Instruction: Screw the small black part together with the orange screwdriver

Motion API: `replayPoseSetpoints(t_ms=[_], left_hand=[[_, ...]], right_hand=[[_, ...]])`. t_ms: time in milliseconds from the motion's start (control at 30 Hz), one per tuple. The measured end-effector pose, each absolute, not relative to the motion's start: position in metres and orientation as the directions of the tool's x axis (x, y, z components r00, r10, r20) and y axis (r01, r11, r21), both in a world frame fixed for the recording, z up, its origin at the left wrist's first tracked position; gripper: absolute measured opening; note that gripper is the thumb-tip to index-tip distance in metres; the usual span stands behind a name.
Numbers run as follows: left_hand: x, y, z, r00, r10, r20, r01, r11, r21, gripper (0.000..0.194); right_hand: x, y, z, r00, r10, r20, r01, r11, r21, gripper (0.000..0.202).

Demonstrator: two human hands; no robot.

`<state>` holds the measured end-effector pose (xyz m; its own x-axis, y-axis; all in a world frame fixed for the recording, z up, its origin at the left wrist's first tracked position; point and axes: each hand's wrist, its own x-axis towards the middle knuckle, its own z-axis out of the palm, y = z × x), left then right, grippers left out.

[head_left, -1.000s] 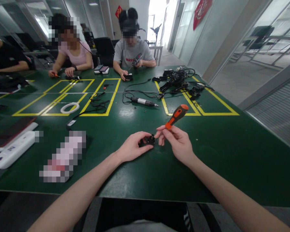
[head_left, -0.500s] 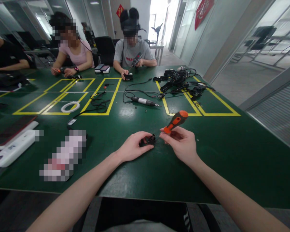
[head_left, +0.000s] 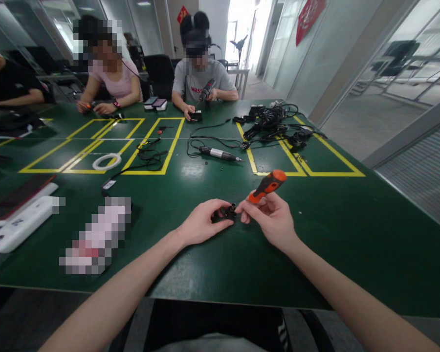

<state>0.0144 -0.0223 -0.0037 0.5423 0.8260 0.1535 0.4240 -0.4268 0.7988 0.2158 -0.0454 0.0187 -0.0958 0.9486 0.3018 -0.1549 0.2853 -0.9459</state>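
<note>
A small dark round part [head_left: 231, 212] with a short metal-looking tube on top rests on the green table [head_left: 220, 264]. My left hand [head_left: 203, 222] grips it from the left between thumb and fingers. Just to its right, my right hand [head_left: 273, 217] holds a screwdriver [head_left: 267, 187] with an orange and black handle, tilted up to the right. The right fingertips are at the edge of the dark part; whether they touch it I cannot tell. The screwdriver's shaft is hidden by the fingers.
Beyond my hands lies a pen-shaped electric screwdriver [head_left: 220, 154] with a cable. Tangled black cables [head_left: 271, 122] are heaped at the back right. A white ring [head_left: 106, 162] and a white power strip [head_left: 22, 224] lie left. Several people sit across the table, one holding a power tool [head_left: 207, 90].
My right hand has shifted left, bringing its fingertips up to the dark part, and the screwdriver handle leans more to the right. The left hand stays put.
</note>
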Motion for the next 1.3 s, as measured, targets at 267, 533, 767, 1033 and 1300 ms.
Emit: replayPoseSetpoints(t_ms=[267,533,767,1033,1300], left_hand=[[0.0141,-0.0225,-0.0031,0.544,0.827,0.141,0.429,-0.419,0.800,0.030],[0.0145,-0.0226,-0.0042,0.544,0.825,0.149,0.427,-0.425,0.798,0.029],[0.0144,-0.0222,-0.0039,0.544,0.825,0.153,0.433,-0.432,0.791,0.028],[0.0143,-0.0230,-0.0026,0.541,0.829,0.144,0.433,-0.421,0.797,0.029],[0.0144,-0.0224,-0.0034,0.541,0.830,0.139,0.451,-0.425,0.785,0.030]], right_hand=[[0.2205,-0.0440,0.0216,-0.117,0.951,0.288,-0.105,0.276,-0.955,0.034],[0.2173,-0.0461,0.0171,-0.152,0.948,0.281,-0.217,0.245,-0.945,0.034],[0.2193,-0.0466,0.0214,-0.152,0.943,0.296,-0.111,0.281,-0.953,0.035],[0.2193,-0.0443,0.0160,-0.161,0.938,0.308,-0.153,0.285,-0.946,0.035],[0.2191,-0.0453,0.0194,-0.146,0.939,0.311,-0.051,0.307,-0.950,0.038]])
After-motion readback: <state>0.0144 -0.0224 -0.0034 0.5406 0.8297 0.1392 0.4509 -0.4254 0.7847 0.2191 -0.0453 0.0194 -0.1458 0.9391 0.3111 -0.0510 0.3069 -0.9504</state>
